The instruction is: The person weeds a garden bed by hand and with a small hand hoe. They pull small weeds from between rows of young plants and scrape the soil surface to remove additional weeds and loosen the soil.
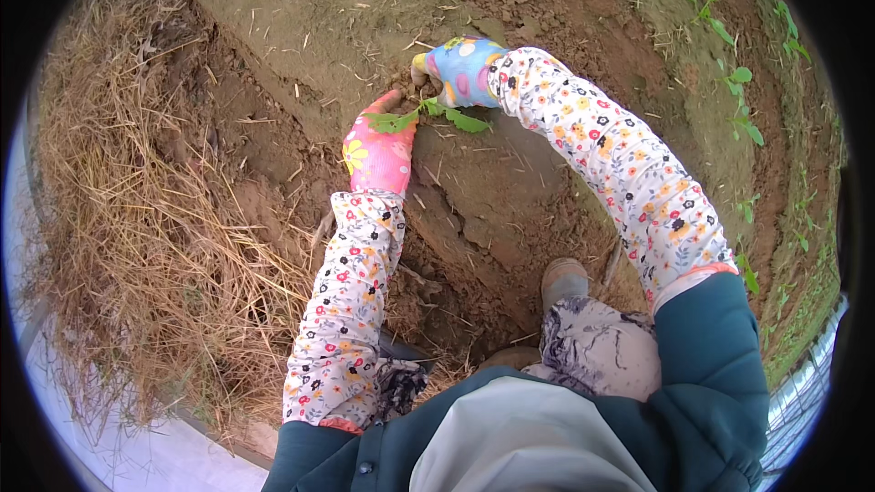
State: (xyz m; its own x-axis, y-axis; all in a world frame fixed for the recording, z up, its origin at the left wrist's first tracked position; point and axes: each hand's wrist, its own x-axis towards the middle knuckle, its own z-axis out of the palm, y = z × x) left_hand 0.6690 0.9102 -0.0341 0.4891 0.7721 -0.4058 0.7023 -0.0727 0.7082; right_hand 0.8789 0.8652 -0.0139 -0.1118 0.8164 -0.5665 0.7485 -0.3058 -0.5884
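Note:
A green leafy seedling (432, 106) stands in the brown soil between my two gloved hands. My left hand (381, 145), in a pink flowered glove, rests at the near left of its stem. One leaf lies over the back of that glove, and the fingertips are at the soil. From the far right side my right hand (463, 71), in a blue dotted glove, reaches down with curled fingers to loose soil (407, 90) by the stem. The stem base is hidden, as are the undersides of both hands, so any hold on the plant is unclear.
Dry straw (171, 266) is heaped along the left. More seedlings (742, 78) grow in rows on the right. A furrow of broken soil (472, 266) runs near my boot (564, 280). White sheeting (137, 454) shows at the lower left.

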